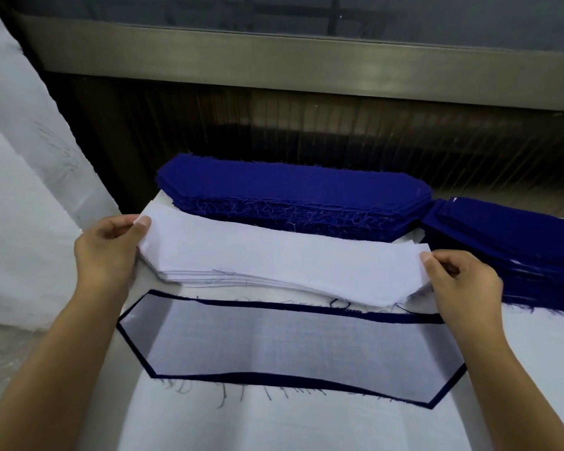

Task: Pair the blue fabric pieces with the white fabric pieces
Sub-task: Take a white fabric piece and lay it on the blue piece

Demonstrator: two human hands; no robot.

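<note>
at the far left a pale draped cloth hangs beside the white-covered work table. the left hand pinches the left end of the long white fabric piece between thumb and fingertips. that piece tops a low stack of white pieces. its long axis runs left to right across the person, so each hand has one end and neither is nearer. just beyond it sits a thick stack of frayed blue fabric pieces. on the near side lies a finished pair, thin white over blue, with a blue edge showing all round. a second blue stack spreads away to the right. the right hand pinches the right end of the same white piece, which looks slightly raised there. i judge that lifting both ends together, level, is what the coming move needs.
</note>
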